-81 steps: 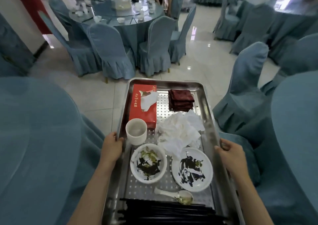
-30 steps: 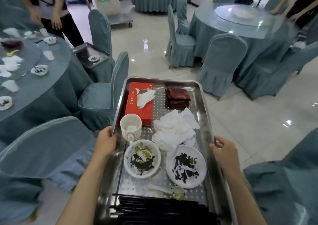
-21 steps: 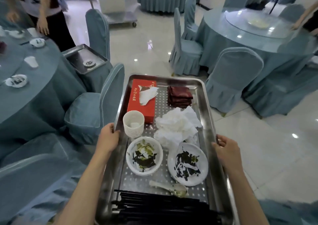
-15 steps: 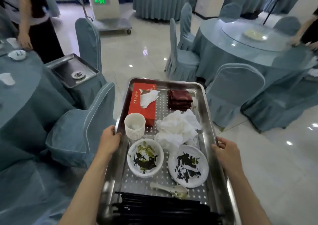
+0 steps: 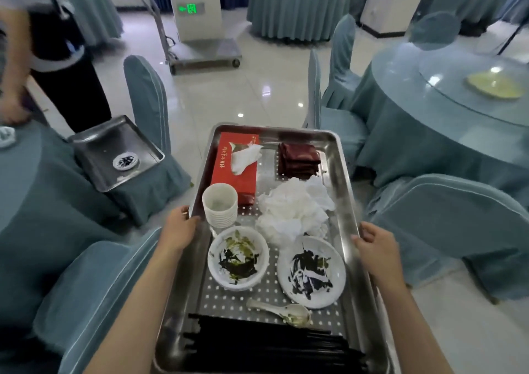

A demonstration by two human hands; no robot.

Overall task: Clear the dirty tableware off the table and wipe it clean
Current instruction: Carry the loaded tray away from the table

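Tray (image 5: 341,173) between left hand (image 5: 179,229), right hand (image 5: 375,245)

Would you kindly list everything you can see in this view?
Carried tray: one, steel, centre.
Tissue box: one, red, tray's far left.
Folded cloths: one pile, dark red, far right.
Cup stack: one, white, before box.
Crumpled tissues: one heap, white, middle.
Bowl: one, white, soiled, near left.
Plate: one, white, soiled, near right.
Spoon: one, white, before the plate.
Chopsticks: one bundle, black, nearest edge.
Second tray: one, steel, chair at left.
Small dish: one, white, in it.
Chairs: several, blue-grey, around.
Round tables: several, blue-grey, around.
Other person: one, dark trousers, left.
Left hand: grips tray's left rim.
Right hand: grips its right rim.
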